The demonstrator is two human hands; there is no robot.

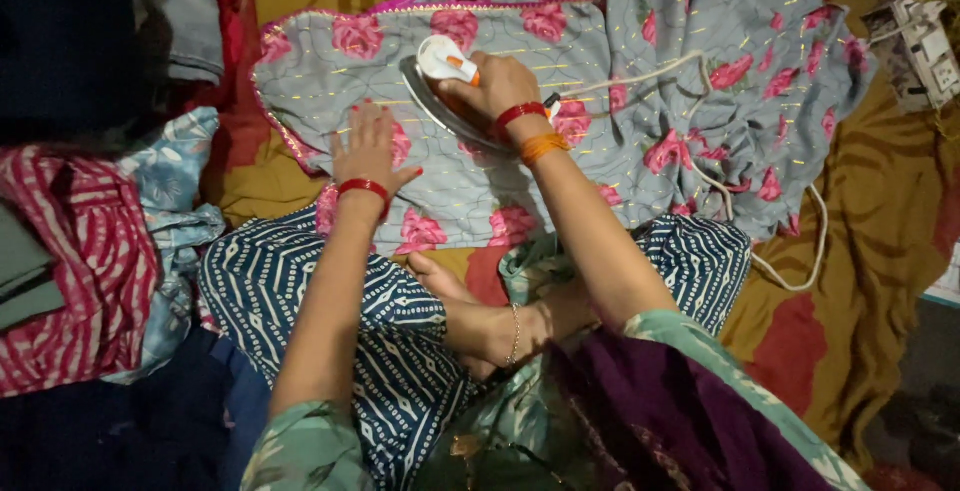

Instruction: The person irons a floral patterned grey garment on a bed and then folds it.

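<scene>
- The right hand (500,84) is clenched around the handle of an iron (445,76); the fingers wrap the white and orange grip, and red and orange bangles sit at the wrist
- The iron rests flat on a grey cloth with pink roses (620,81), near the cloth's upper left part; its metal sole shows as a dark curved edge just under the hand
- The left hand (367,149) lies flat on the same cloth, palm down, fingers spread and released, grasping nothing; it sits just beside the iron, to its left and nearer the person; a red bangle circles this wrist
- The cloth is spread smooth on the left, where both hands are, and bunched in folds on the right; a pink trim runs along its left and top edges
- A white cord (700,81) leads from the iron across the cloth to the right, then loops down over the mustard sheet (880,211) that lies beneath everything
- A white power strip (925,46) lies at the far right, well apart from the hands
- The person sits cross-legged in blue patterned trousers (300,281), one bare foot (440,286) showing between the knees
- A heap of folded clothes (80,251), red-striped and pale blue among them, lies at the left
</scene>
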